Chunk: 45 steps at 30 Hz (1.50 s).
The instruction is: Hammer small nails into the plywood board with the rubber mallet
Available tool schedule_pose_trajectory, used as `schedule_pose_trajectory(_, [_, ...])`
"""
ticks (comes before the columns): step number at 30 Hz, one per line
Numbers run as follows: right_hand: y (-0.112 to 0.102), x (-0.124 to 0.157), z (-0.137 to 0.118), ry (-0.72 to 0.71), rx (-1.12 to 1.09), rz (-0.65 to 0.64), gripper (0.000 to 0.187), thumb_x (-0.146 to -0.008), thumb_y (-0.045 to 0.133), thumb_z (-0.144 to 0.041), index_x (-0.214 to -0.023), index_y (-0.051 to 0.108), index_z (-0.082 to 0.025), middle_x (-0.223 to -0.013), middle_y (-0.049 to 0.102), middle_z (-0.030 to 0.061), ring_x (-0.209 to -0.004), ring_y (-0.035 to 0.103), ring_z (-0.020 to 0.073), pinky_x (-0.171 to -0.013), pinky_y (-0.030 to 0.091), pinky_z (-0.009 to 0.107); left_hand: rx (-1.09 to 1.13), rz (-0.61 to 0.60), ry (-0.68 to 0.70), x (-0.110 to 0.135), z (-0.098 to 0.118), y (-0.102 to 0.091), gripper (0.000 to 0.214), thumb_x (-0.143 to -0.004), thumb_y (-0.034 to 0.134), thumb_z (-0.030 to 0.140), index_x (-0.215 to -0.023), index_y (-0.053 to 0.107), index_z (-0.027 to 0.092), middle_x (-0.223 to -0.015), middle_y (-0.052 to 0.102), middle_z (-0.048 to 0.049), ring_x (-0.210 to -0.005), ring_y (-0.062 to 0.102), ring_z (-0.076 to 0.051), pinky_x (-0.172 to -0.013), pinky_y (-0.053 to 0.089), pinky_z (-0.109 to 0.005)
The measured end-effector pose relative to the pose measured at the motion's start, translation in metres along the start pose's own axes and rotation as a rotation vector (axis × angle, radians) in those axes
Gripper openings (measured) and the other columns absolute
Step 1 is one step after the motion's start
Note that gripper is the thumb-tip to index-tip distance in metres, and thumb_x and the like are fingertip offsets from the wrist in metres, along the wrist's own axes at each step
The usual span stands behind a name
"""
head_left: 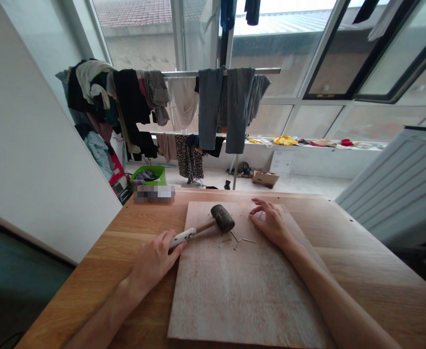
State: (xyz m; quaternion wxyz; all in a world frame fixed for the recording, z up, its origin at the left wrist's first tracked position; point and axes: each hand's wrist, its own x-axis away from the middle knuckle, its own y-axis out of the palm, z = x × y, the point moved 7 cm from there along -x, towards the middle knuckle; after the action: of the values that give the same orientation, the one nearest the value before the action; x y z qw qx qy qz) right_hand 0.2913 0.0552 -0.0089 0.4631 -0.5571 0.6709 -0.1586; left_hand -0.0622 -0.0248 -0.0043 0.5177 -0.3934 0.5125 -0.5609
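From the head camera, your left hand (154, 261) wraps its fingers around the white end of the mallet (213, 224), which lies slanted on the board (235, 295) near its far left corner, head on the wood. Your right hand (273, 224) rests near the board's far right corner with its fingers curled and slightly apart. Whether the tips pinch a nail is too small to tell. Loose nails (239, 239) lie between your hands. A swing could catch those fingers, and a jolt could scatter the nails toward the table (366, 252) edge. Beyond the table's far left corner a green basket (149, 173) holds clothes. I cannot see what is in the cardboard box (265, 179) further right.
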Motion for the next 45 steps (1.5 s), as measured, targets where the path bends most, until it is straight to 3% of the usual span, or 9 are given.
schedule_pose_trajectory(14, [0.001, 0.0, 0.001, 0.019, -0.013, -0.013, 0.052, -0.078, 0.059, -0.033, -0.129, 0.057, -0.022, -0.093, 0.078, 0.0053, -0.112, 0.065, 0.0317, -0.102, 0.041, 0.052, 0.022, -0.025, -0.033, 0.002, -0.001, 0.001, 0.027, -0.101, 0.052, 0.046, -0.097, 0.063, 0.023, -0.094, 0.074, -0.0046, -0.086, 0.071, -0.025, -0.066, 0.039, -0.029])
schedule_pose_trajectory(21, [0.002, 0.0, 0.001, 0.028, -0.027, -0.026, 0.053, -0.077, 0.059, -0.03, -0.13, 0.056, -0.021, -0.092, 0.078, 0.0047, -0.11, 0.066, 0.0308, -0.103, 0.04, 0.052, 0.144, 0.01, -0.075, 0.002, -0.004, 0.002, 0.034, -0.101, 0.046, 0.051, -0.096, 0.064, 0.022, -0.088, 0.073, -0.0052, -0.084, 0.07, -0.026, -0.068, 0.04, -0.031])
schedule_pose_trajectory(25, [0.001, -0.001, 0.0, 0.021, -0.029, -0.016, 0.052, -0.078, 0.06, -0.028, -0.13, 0.056, -0.022, -0.09, 0.078, 0.0043, -0.108, 0.067, 0.0301, -0.102, 0.041, 0.05, 0.533, -0.059, -0.047, 0.007, 0.018, -0.004, 0.045, -0.098, 0.043, 0.062, -0.094, 0.061, 0.021, -0.081, 0.067, -0.0035, -0.078, 0.065, -0.022, -0.068, 0.043, -0.03])
schedule_pose_trajectory(30, [0.001, -0.002, 0.0, 0.003, -0.008, -0.002, 0.052, -0.078, 0.061, -0.024, -0.13, 0.055, -0.022, -0.093, 0.077, 0.0052, -0.11, 0.066, 0.0301, -0.099, 0.043, 0.047, 1.148, -0.526, -0.013, 0.019, 0.074, 0.01, 0.058, -0.09, 0.043, 0.076, -0.099, 0.052, 0.019, -0.07, 0.046, 0.0061, -0.045, 0.039, -0.008, -0.04, 0.032, -0.021])
schedule_pose_trajectory(32, [0.001, -0.001, 0.001, -0.003, 0.011, 0.015, 0.051, -0.077, 0.062, -0.022, -0.128, 0.057, -0.022, -0.098, 0.076, 0.0069, -0.106, 0.067, 0.0289, -0.096, 0.045, 0.045, 1.257, -0.609, 0.001, 0.018, 0.091, 0.013, 0.06, -0.088, 0.046, 0.078, -0.1, 0.05, 0.019, -0.069, 0.043, 0.0081, -0.04, 0.032, -0.005, -0.035, 0.027, -0.019])
schedule_pose_trajectory(37, [0.003, -0.001, 0.003, -0.011, 0.032, 0.038, 0.04, -0.078, 0.062, -0.022, -0.118, 0.061, -0.023, -0.103, 0.074, 0.0083, -0.105, 0.066, 0.0276, -0.095, 0.046, 0.042, 1.277, -0.572, -0.003, 0.0, 0.107, 0.015, 0.062, -0.085, 0.05, 0.078, -0.098, 0.05, 0.018, -0.067, 0.043, 0.009, -0.038, 0.031, -0.003, -0.032, 0.027, -0.017])
schedule_pose_trajectory(41, [0.004, -0.002, 0.002, -0.011, -0.023, 0.016, 0.042, -0.078, 0.061, -0.02, -0.119, 0.059, -0.024, -0.098, 0.075, 0.0049, -0.11, 0.064, 0.0284, -0.1, 0.044, 0.046, 1.274, -0.52, 0.01, -0.009, 0.11, 0.015, 0.058, -0.088, 0.048, 0.075, -0.098, 0.051, 0.018, -0.067, 0.043, 0.0088, -0.038, 0.031, -0.003, -0.031, 0.026, -0.017])
schedule_pose_trajectory(45, [0.002, -0.002, 0.003, 0.002, -0.039, 0.001, 0.044, -0.077, 0.062, -0.02, -0.122, 0.058, -0.023, -0.106, 0.074, 0.0082, -0.107, 0.066, 0.0283, -0.096, 0.047, 0.045, 1.24, -0.536, 0.0, -0.012, 0.112, 0.021, 0.054, -0.089, 0.048, 0.072, -0.096, 0.05, 0.018, -0.067, 0.043, 0.0084, -0.04, 0.031, -0.003, -0.032, 0.027, -0.017])
